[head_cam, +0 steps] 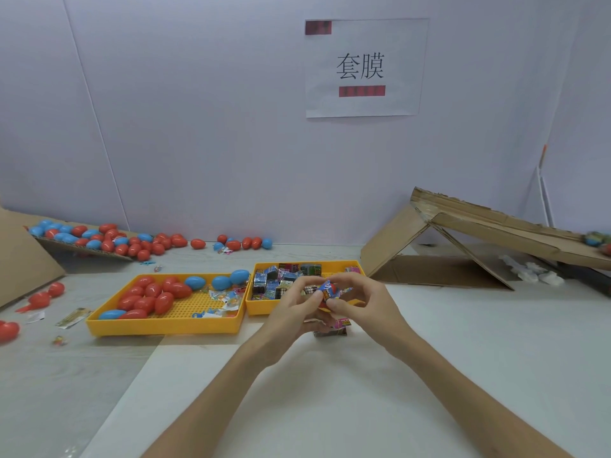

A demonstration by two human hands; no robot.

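The left hand (291, 309) and the right hand (363, 300) meet above the table (446, 358), their fingertips pinching a red egg (334, 287) that has a blue printed sleeve (325, 290) wrapped on it. A folded cardboard ramp (463, 233) stands at the far right. A large yellow tray (165, 327) of red and blue eggs (155, 292) lies left of the hands. A smaller yellow tray (259, 307) of folded sleeves (284, 276) sits just behind them. A few loose sleeves (342, 323) lie beneath the hands.
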